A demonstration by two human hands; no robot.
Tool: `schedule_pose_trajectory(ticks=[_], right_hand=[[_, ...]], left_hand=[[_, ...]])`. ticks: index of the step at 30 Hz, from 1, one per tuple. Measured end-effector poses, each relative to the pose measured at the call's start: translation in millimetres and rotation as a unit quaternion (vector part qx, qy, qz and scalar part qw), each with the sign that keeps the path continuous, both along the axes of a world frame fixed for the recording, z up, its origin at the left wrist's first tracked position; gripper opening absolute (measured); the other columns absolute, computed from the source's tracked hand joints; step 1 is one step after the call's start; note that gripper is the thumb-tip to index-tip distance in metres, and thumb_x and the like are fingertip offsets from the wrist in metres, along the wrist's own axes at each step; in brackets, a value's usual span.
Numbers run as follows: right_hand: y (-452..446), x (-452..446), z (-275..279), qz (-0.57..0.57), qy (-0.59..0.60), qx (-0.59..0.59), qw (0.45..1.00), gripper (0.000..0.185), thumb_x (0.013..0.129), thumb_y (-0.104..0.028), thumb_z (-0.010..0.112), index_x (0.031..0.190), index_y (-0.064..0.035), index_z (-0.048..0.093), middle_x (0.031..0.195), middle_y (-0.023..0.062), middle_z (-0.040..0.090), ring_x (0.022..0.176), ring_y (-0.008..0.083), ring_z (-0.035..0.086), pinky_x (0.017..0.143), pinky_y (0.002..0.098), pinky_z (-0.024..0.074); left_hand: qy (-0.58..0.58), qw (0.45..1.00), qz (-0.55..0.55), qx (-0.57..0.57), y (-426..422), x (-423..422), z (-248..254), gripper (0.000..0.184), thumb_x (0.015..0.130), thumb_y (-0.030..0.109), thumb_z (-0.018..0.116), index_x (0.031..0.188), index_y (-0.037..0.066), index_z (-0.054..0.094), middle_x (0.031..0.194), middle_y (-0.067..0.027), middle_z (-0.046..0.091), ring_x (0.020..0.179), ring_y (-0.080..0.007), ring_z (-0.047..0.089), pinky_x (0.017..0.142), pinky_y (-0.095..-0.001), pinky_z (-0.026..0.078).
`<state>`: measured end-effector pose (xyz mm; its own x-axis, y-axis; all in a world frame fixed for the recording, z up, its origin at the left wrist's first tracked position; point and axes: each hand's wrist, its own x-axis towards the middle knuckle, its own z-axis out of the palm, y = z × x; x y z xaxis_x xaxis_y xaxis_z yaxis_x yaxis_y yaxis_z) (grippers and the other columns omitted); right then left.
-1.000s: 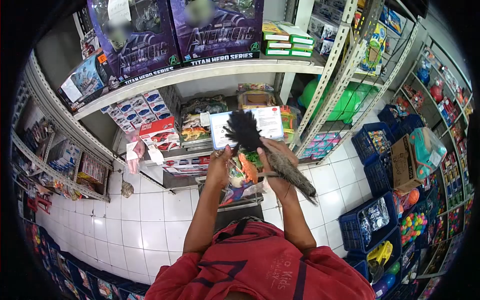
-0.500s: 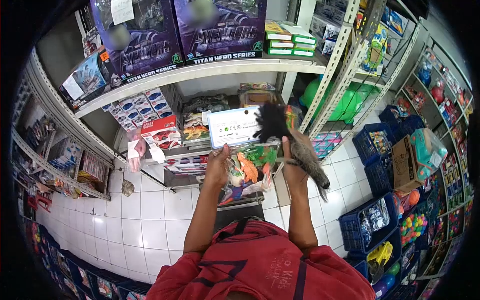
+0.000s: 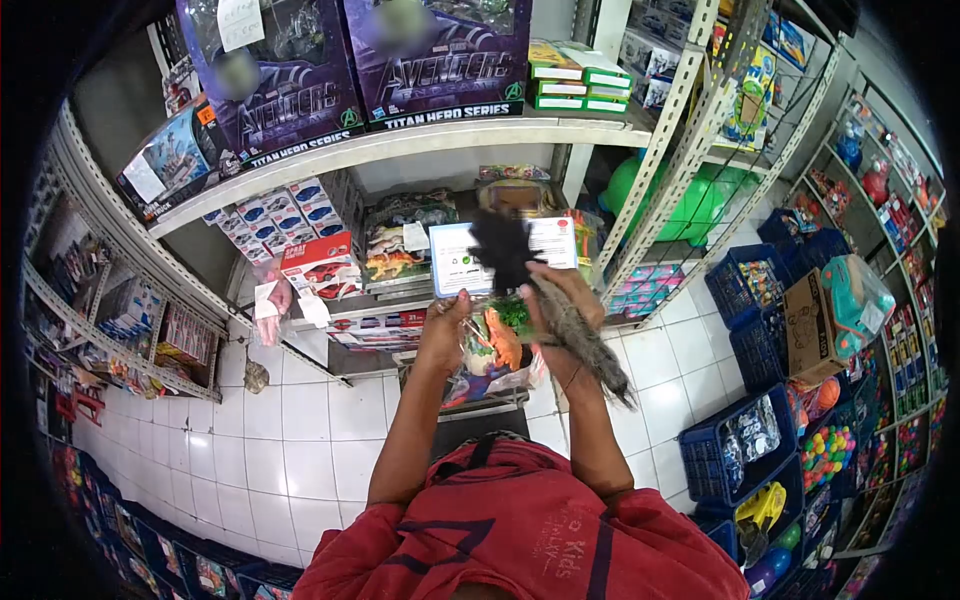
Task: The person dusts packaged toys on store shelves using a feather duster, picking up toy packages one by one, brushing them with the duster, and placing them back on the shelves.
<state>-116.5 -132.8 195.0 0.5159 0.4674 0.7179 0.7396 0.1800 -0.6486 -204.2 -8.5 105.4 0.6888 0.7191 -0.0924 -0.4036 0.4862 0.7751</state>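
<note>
Head view: toy packet [image 3: 503, 345] gripped by left hand [image 3: 439, 337], its card [image 3: 452, 262] partly behind blurred duster [image 3: 506, 250] gripped by right hand [image 3: 548, 343].

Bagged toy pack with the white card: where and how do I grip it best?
Probably the lower left corner of the card, from the left, where the left hand pinches: the card looks flat, the clear bag below bulges, and the duster covers the card's middle.

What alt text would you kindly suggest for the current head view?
A person's left hand holds a clear pack of toy figures with a white card, while the right hand holds a black-and-grey duster over the card. Ahead are shelves of boxed toys; at right, blue baskets.
</note>
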Motion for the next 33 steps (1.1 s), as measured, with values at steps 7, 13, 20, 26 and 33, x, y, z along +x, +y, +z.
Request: schedule_pose_trajectory(ticks=[7,13,20,26,33], right_hand=[[0.0,2.8,2.4,-0.033,0.005,0.007,0.999,0.017,0.073,-0.006,0.062,0.089,-0.0004,0.060,0.083,0.0114,0.059,0.075,0.0206,0.057,0.067,0.0276,0.0443],[-13.5,6.0,-1.3,0.066,0.027,-0.100,0.992,0.020,0.073,-0.015,0.063,0.088,-0.0020,0.061,0.083,0.0111,0.059,0.075,0.0228,0.058,0.070,0.0306,0.0443],[-19.1,18.3,-5.9,-0.081,0.070,-0.070,0.992,0.019,0.072,-0.015,0.063,0.084,0.0001,0.061,0.079,0.0132,0.060,0.072,0.0245,0.058,0.070,0.0305,0.0454],[-22.4,14.7,-17.1,-0.025,0.106,-0.113,0.988,0.028,0.071,-0.026,0.065,0.081,-0.0003,0.061,0.077,0.0133,0.061,0.071,0.0290,0.057,0.068,0.0346,0.0441],[-24.4,13.7,-10.2,-0.005,0.174,-0.063,0.983,0.022,0.070,-0.019,0.067,0.075,0.0003,0.059,0.069,0.0086,0.057,0.068,0.0197,0.053,0.067,0.0314,0.0428]], left_hand=[[-0.013,0.998,0.025,-0.060,3.5,2.8,0.9,0.009,0.080,0.013,0.057,0.086,0.007,0.056,0.074,-0.0005,0.057,0.064,-0.0112,0.054,0.057,-0.0256,0.044],[0.011,0.997,0.003,-0.082,13.0,-6.6,9.9,0.021,0.082,0.019,0.054,0.097,0.005,0.049,0.078,-0.0044,0.056,0.072,-0.0145,0.055,0.063,-0.0268,0.045],[-0.012,0.997,0.030,-0.075,15.2,-2.7,9.8,0.034,0.085,0.023,0.049,0.109,0.000,0.043,0.098,-0.0103,0.055,0.088,-0.0217,0.055,0.075,-0.0355,0.046],[-0.048,0.996,-0.025,-0.070,26.0,-4.5,-4.6,0.036,0.085,0.026,0.048,0.110,0.002,0.044,0.099,-0.0126,0.055,0.089,-0.0245,0.055,0.075,-0.0380,0.047],[-0.028,0.993,0.003,-0.118,22.1,-0.6,-1.1,0.037,0.083,0.030,0.051,0.108,0.003,0.047,0.096,-0.0099,0.056,0.086,-0.0230,0.056,0.074,-0.0368,0.048]])
